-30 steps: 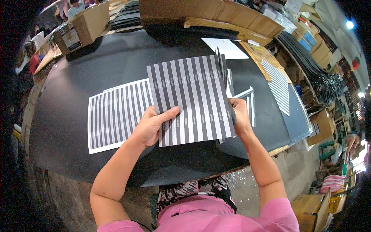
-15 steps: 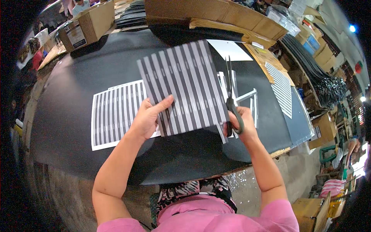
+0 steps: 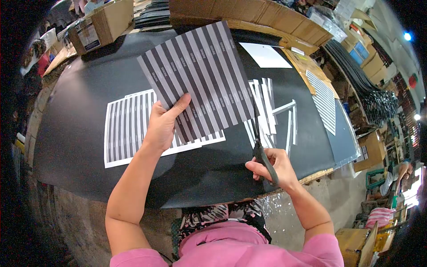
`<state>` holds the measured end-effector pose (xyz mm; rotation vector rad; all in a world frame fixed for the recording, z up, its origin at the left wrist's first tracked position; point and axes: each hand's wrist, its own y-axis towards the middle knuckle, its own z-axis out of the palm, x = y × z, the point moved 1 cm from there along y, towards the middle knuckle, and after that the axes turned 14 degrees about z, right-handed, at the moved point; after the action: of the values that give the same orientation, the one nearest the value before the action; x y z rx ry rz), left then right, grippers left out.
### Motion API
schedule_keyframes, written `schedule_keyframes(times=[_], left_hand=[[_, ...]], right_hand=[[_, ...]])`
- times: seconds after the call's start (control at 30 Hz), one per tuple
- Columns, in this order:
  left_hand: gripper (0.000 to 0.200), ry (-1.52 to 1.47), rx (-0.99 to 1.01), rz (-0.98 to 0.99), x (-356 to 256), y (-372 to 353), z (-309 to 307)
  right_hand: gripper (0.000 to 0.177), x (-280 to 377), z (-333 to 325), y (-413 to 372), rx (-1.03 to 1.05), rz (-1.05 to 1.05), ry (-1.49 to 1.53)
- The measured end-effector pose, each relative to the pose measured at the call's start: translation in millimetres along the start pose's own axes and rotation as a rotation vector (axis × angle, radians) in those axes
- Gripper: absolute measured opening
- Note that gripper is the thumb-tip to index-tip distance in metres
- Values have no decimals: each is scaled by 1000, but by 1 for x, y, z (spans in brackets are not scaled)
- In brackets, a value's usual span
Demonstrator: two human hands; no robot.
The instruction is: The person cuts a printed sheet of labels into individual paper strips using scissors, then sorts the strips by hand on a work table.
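Note:
My left hand point(image 3: 164, 120) grips a striped black-and-grey printed sheet point(image 3: 198, 75) by its lower left part, thumb on top, tilted above the table. Small pale lettering runs along its stripes. In my right hand point(image 3: 273, 169) is a pair of dark-handled scissors point(image 3: 262, 155), its blades pointing away from me beside the sheet's right edge. Beneath the held sheet lie more striped sheets point(image 3: 129, 129) with white margins. Several cut white strips point(image 3: 266, 107) are scattered past the scissors, partly behind the blades.
The black tabletop point(image 3: 75, 133) carries a white sheet point(image 3: 267, 55) at the back and a finely striped sheet point(image 3: 321, 100) at the right. Cardboard boxes point(image 3: 104, 29) stand along the far edge. Dark strips point(image 3: 364, 80) hang over a rack on the right.
The held sheet has moved up and left with my left hand. My right hand has drawn the scissors down toward me, uncovering more of the white strips.

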<state>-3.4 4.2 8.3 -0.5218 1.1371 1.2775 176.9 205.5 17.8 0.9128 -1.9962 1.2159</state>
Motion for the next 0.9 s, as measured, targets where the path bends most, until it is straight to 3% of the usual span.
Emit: schedule_keyframes(times=[0.2, 0.63, 0.7, 0.9], left_hand=[[30, -25, 43, -16, -1, -2, 3], [28, -7, 50, -20, 4, -1, 1], [27, -17, 49, -25, 4, -1, 1], [27, -28, 73, -32, 4, -1, 0]], right_hand=[[37, -1, 4, 5, -22, -20, 56], [37, 0, 3, 5, -31, -24, 41], [31, 3, 2, 4, -8, 8, 7], [37, -3, 3, 7, -28, -24, 28]])
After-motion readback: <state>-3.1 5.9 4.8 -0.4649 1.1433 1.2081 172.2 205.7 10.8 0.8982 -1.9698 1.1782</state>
